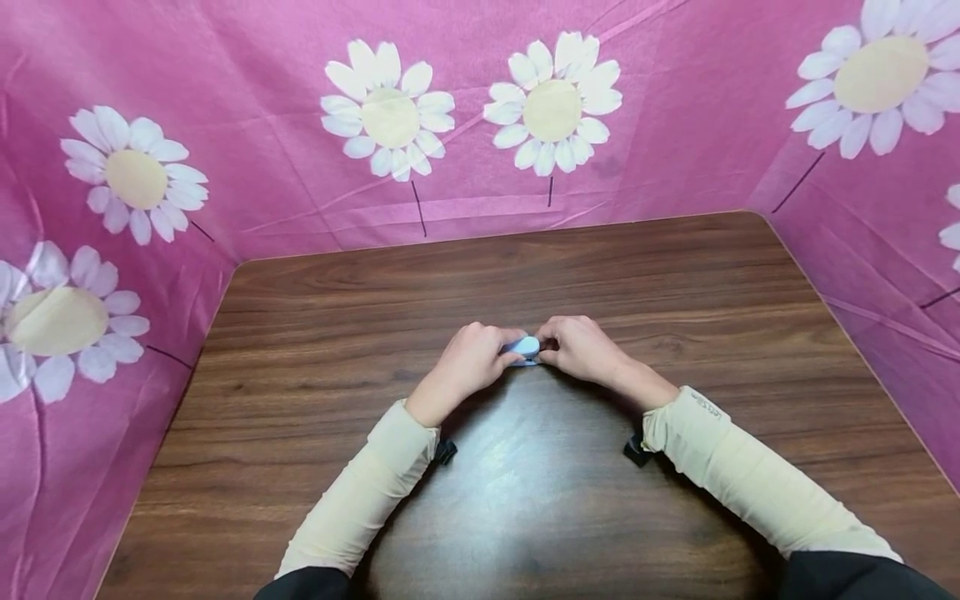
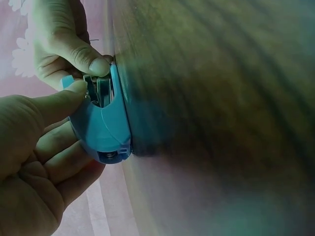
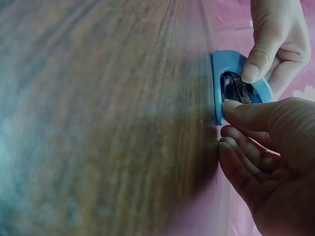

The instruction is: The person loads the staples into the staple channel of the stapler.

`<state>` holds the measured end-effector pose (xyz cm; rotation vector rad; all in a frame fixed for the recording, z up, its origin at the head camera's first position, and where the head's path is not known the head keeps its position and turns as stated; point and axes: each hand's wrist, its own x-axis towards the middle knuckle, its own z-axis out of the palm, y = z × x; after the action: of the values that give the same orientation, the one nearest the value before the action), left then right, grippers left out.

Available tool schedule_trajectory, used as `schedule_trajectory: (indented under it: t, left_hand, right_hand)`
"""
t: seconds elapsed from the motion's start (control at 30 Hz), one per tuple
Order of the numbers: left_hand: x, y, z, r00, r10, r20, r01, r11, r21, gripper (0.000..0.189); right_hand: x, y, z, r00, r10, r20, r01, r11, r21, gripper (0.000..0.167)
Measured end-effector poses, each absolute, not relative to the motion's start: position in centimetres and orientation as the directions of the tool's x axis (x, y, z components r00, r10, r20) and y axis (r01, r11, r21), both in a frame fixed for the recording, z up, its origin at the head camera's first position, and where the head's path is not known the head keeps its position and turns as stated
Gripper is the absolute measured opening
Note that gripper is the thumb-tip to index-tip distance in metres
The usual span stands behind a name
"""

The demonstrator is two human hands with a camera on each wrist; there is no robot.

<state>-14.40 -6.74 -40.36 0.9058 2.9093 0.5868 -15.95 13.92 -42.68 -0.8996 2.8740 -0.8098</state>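
Observation:
A small light-blue stapler (image 1: 528, 345) sits at the middle of the table, between the two hands. My left hand (image 1: 472, 360) grips its rounded rear end, with the thumb (image 2: 74, 93) on the upper arm and the other fingers behind the body. From the other side, my right hand (image 1: 581, 350) pinches the front end of the stapler's base between thumb and fingers. The thumb (image 3: 236, 109) of that hand lies at the stapler's mouth. Metal parts (image 2: 102, 92) show in the gap between upper arm and base. The base is right at the tabletop.
The brown wood-grain table (image 1: 510, 508) has its far edge against a pink cloth (image 1: 465, 192) with white flowers. That cloth also rises along the left and right sides. Black wrist mounts (image 1: 637, 451) hang under the cream sleeves.

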Motion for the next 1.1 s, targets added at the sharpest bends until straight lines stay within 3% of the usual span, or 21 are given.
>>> schedule_trajectory:
  t: [0.37, 1.1]
  left_hand:
    - [-14.52, -6.17, -40.62, -0.811, 0.582, 0.061, 0.565, 0.751, 0.343, 0.022]
    - [-14.21, -6.94, -40.28, -0.873, 0.483, 0.066, 0.462, 0.775, 0.431, 0.037]
  right_hand:
    - [-15.97, 14.22, -42.97, -0.838, -0.532, 0.12, -0.52, 0.711, -0.473, 0.01]
    - [-15.97, 14.53, -42.49, -0.852, -0.514, 0.1, -0.489, 0.715, -0.499, 0.011]
